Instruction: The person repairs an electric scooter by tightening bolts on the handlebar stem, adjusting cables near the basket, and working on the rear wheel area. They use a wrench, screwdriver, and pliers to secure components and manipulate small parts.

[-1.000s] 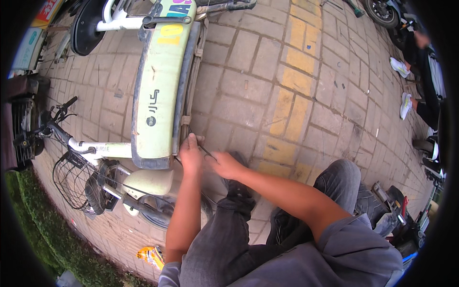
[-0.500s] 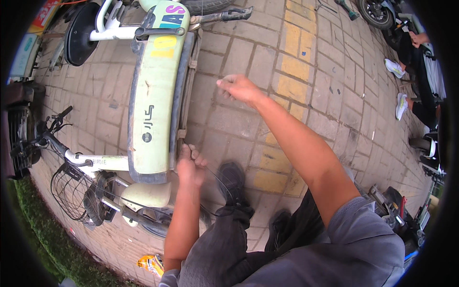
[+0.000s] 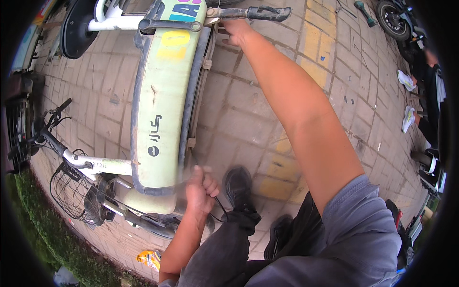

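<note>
A bicycle lies on its side, its pale green body cover (image 3: 162, 110) running away from me. At the cover's near right corner, my left hand (image 3: 201, 190) is closed around a thin black cable (image 3: 221, 206), which loops down beside my leg. My right hand (image 3: 235, 32) reaches to the far right side of the cover, just below the dark pedal (image 3: 267, 13) and its crank. The pedal and the bicycle partly cover its fingers, so I cannot make out whether it grips anything. A white frame tube (image 3: 107, 166) comes out at the cover's left.
A wire basket (image 3: 71, 193) and handlebar (image 3: 60, 112) lie at the left, a black saddle (image 3: 76, 31) at the far left. Paving bricks with a yellow strip run at the right. A green-handled tool (image 3: 366, 14) lies far right, near a seated person's white shoes (image 3: 407, 117).
My right hand has moved away from me, from over the paving to below the pedal. My left hand has drawn nearer to me with the cable. The view has shifted slightly.
</note>
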A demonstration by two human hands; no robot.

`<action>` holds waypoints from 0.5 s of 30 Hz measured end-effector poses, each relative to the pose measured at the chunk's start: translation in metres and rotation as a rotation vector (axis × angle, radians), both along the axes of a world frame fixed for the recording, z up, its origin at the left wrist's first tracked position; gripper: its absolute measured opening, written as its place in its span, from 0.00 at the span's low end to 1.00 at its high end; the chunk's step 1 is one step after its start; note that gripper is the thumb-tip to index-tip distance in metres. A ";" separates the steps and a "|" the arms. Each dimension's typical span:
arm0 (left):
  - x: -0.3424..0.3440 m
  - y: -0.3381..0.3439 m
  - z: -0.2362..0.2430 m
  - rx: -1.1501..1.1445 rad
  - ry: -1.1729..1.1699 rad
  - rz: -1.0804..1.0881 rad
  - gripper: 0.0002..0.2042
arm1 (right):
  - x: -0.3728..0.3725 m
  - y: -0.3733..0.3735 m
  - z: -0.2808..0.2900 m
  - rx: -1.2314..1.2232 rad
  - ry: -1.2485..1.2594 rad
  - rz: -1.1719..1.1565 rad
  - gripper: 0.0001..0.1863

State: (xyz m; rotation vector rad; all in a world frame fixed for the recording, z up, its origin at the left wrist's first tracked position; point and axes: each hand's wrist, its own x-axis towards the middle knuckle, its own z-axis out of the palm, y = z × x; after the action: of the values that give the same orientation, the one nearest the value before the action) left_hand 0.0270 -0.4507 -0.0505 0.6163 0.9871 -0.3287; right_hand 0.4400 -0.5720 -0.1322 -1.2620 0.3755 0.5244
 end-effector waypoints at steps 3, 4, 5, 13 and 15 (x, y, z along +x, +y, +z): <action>0.006 0.020 -0.010 -0.012 -0.005 -0.045 0.17 | 0.023 -0.007 -0.007 -0.024 0.038 -0.066 0.10; 0.008 0.016 -0.005 -0.042 0.009 -0.022 0.18 | 0.033 -0.008 -0.017 -0.027 0.047 -0.080 0.10; 0.010 0.006 0.005 -0.069 0.026 0.009 0.19 | 0.032 -0.004 -0.021 0.036 0.057 -0.131 0.10; -0.029 -0.001 -0.004 -0.079 -0.042 -0.177 0.17 | 0.008 0.022 0.005 0.036 -0.207 -0.479 0.08; -0.002 0.014 -0.002 -0.063 -0.021 -0.035 0.16 | 0.007 0.002 0.015 -0.107 -0.339 -0.326 0.08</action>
State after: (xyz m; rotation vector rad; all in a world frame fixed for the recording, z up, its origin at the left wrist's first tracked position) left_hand 0.0255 -0.4365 -0.0523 0.5790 0.9429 -0.3825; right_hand 0.4469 -0.5697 -0.1171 -1.3326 0.3168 0.0108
